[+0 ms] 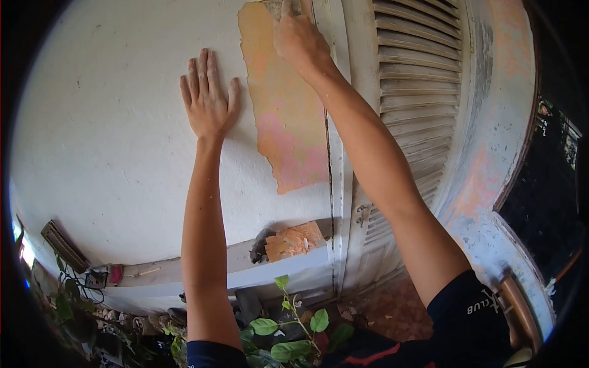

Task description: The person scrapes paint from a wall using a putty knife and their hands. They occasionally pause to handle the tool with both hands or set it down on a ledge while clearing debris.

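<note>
The person is standing close to a white-painted wall [110,153], both arms reaching up against it. The left hand [207,101] is lying flat on the white paint, fingers [202,70] spread and straight, palm pressing the surface and gripping nothing. Just to its right, a tall patch of stripped wall [285,116] is showing orange and pink where the white coat is off, its ragged edge running down beside the left thumb without touching it. The right hand [297,40] is sitting at the top of that patch, fingers curling closed around the handle of a tool, probably a scraper [288,7], whose far end is running out of the top of the view; the blade itself is too hidden to make out. Right of the bare patch, a weathered louvred shutter [417,80] is hanging in its frame. Lower down, a ledge [245,270] is carrying another chipped orange spot, and a leafy plant [288,331] is rising below it
</note>
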